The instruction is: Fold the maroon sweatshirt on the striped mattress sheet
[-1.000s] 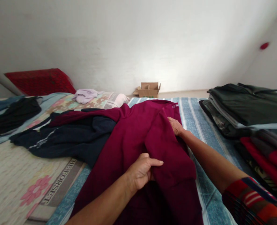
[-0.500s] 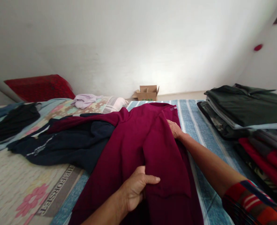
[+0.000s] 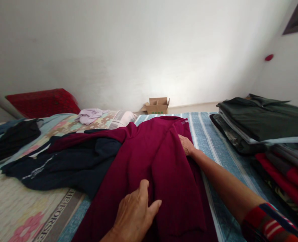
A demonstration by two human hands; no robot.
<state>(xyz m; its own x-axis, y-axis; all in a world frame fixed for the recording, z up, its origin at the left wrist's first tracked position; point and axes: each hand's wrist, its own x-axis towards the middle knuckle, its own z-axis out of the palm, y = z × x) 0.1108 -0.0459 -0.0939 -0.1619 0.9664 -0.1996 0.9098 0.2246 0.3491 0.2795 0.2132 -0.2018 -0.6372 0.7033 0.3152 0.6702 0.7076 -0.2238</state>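
Quick count from here: one bare left hand (image 3: 135, 213), one bare right hand (image 3: 186, 145), one maroon cloth sweatshirt (image 3: 169, 174), one navy jacket (image 3: 80, 164), one dark green folded clothes stack (image 3: 262, 119), one red-and-grey folded clothes stack (image 3: 282, 178), one open brown cardboard box (image 3: 156, 107), one red quilted cushion (image 3: 43, 102), one crumpled lilac cloth (image 3: 89, 116).

We read "HE FORSE" in white capitals on a grey band of the mat (image 3: 59, 215), a tiny label on the maroon top (image 3: 184, 121) too blurred for us, green marks on the box (image 3: 156, 110) too small.
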